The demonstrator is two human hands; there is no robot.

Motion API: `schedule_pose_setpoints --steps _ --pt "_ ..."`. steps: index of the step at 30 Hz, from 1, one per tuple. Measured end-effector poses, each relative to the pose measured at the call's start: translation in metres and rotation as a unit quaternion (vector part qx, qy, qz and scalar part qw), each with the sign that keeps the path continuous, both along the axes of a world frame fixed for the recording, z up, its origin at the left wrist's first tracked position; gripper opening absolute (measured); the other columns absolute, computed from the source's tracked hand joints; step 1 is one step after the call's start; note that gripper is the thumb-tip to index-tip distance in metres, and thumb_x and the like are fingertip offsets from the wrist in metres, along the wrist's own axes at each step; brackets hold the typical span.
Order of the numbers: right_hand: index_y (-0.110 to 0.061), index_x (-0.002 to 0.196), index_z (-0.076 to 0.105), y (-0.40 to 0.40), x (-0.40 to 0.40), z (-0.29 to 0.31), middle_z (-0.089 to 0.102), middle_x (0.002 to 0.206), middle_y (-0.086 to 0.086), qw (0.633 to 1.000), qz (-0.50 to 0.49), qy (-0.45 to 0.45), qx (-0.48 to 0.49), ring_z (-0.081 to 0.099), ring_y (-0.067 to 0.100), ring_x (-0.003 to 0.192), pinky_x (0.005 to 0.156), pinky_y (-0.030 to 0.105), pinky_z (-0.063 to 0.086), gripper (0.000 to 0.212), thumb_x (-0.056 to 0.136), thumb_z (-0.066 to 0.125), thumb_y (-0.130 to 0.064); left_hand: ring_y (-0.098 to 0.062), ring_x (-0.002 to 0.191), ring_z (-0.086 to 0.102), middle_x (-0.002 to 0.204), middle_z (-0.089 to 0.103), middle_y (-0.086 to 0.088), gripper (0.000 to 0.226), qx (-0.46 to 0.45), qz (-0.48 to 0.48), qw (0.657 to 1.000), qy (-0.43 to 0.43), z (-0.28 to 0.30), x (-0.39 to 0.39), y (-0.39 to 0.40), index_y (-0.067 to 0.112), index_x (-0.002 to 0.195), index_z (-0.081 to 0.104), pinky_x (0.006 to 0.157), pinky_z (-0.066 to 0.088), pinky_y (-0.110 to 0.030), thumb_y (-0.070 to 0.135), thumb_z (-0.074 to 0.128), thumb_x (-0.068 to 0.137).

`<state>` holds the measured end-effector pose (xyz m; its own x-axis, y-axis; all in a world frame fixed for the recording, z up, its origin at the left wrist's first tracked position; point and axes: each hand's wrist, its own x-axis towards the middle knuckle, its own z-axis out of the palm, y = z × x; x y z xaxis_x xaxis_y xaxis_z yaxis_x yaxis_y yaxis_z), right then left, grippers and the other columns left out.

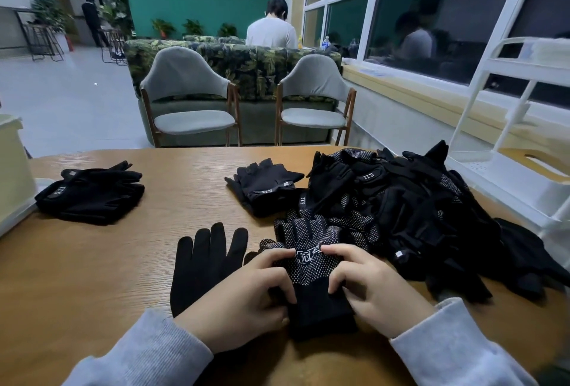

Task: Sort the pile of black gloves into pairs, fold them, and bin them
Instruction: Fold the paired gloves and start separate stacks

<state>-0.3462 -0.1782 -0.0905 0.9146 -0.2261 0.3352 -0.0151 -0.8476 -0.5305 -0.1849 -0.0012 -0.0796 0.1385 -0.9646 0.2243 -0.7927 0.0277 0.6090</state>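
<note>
A: How are the hands posed?
B: Both reach in from the lower edge, grey sleeves cut off by the frame. The left hand (pixel 246 296) and right hand (pixel 367 287) curl their fingers onto a dotted glove (pixel 311 268) lying at lower centre of the worktop (pixel 123 262), pinching it on either side.

A: What is hard to make out?
B: The glove's printed mark is unreadable; gloves in the pile (pixel 416 209) at right overlap indistinctly.

A: Other gloves?
B: A plain glove (pixel 203 262) lies flat just left; a folded stack (pixel 92 194) at far left; a separate pair (pixel 265 185) at centre.
</note>
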Motion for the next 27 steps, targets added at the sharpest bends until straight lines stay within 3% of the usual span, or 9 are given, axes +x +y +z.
schedule_pose_setpoints --steps 3,5,10,13,15,18,22,27 --pt "-0.042 0.087 0.057 -0.005 -0.003 -0.005 0.036 0.135 -0.037 0.999 0.005 0.048 -0.011 0.052 -0.006 0.106 0.089 0.011 0.037 0.027 0.076 0.042 -0.021 0.020 0.107 0.039 0.141 0.023 0.032 0.015 0.033 -0.010 0.999 -0.013 0.000 0.000 0.002 0.042 0.080 0.058 0.092 0.028 -0.005 0.027 0.063 0.080" --pt "-0.046 0.087 0.058 -0.009 -0.005 -0.003 0.040 0.132 -0.037 0.999 -0.006 0.051 -0.017 0.045 -0.010 0.114 0.097 0.011 0.032 0.035 0.078 0.045 -0.015 0.018 0.116 0.034 0.141 0.021 0.035 0.004 0.043 0.001 0.999 -0.015 -0.003 0.002 0.002 0.044 0.080 0.059 0.100 0.028 -0.012 0.044 0.056 0.080" --pt "-0.033 0.086 0.069 -0.015 -0.003 0.022 0.057 0.116 -0.026 0.993 -0.115 -0.031 -0.007 0.053 -0.005 0.108 0.094 0.004 0.030 0.027 0.079 0.047 -0.020 0.004 0.136 0.019 0.139 0.030 0.028 0.045 -0.011 0.060 0.998 -0.034 -0.015 0.006 -0.006 0.037 0.075 0.056 0.112 0.018 -0.023 0.079 0.042 0.066" --pt "-0.020 0.103 0.070 -0.028 0.010 0.032 0.055 0.121 -0.007 0.982 -0.187 -0.011 0.000 0.046 0.000 0.112 0.093 -0.004 0.019 0.030 0.084 0.055 -0.002 -0.005 0.140 -0.005 0.137 0.023 0.026 0.046 0.006 0.111 0.993 -0.046 -0.017 0.006 -0.009 0.034 0.070 0.044 0.114 0.009 -0.027 0.078 0.039 0.057" --pt "-0.018 0.119 0.062 -0.036 0.022 0.037 0.051 0.129 0.000 0.977 -0.213 0.011 -0.009 0.042 0.008 0.122 0.099 0.003 0.018 0.036 0.087 0.055 -0.004 -0.002 0.137 -0.015 0.133 0.014 0.033 0.051 0.028 0.133 0.989 -0.052 -0.016 0.006 -0.009 0.044 0.086 0.040 0.112 0.006 -0.026 0.082 0.036 0.052" --pt "-0.026 0.134 0.049 -0.040 0.046 0.050 0.036 0.146 0.004 0.964 -0.261 0.054 -0.009 0.026 0.021 0.135 0.108 0.023 0.018 0.043 0.092 0.051 -0.016 0.001 0.138 -0.018 0.133 0.008 0.040 0.084 0.035 0.139 0.987 -0.065 -0.018 0.006 -0.007 0.053 0.112 0.033 0.115 0.004 -0.028 0.099 0.024 0.042" --pt "-0.037 0.140 0.039 -0.040 0.075 0.061 0.021 0.154 0.009 0.946 -0.302 0.119 -0.011 0.011 0.027 0.139 0.111 0.038 0.019 0.047 0.094 0.045 -0.028 0.004 0.137 -0.017 0.143 0.013 0.031 0.093 0.062 0.143 0.984 -0.089 -0.018 0.004 -0.007 0.058 0.120 0.033 0.116 0.000 -0.027 0.100 0.005 0.042" --pt "-0.033 0.140 0.040 -0.039 0.091 0.056 0.024 0.153 0.006 0.924 -0.357 0.138 0.003 0.016 0.027 0.137 0.109 0.043 0.021 0.046 0.094 0.042 -0.028 0.008 0.133 -0.018 0.148 0.011 0.028 0.102 0.074 0.149 0.979 -0.113 -0.017 0.001 -0.006 0.054 0.127 0.035 0.113 -0.005 -0.022 0.098 -0.002 0.043"
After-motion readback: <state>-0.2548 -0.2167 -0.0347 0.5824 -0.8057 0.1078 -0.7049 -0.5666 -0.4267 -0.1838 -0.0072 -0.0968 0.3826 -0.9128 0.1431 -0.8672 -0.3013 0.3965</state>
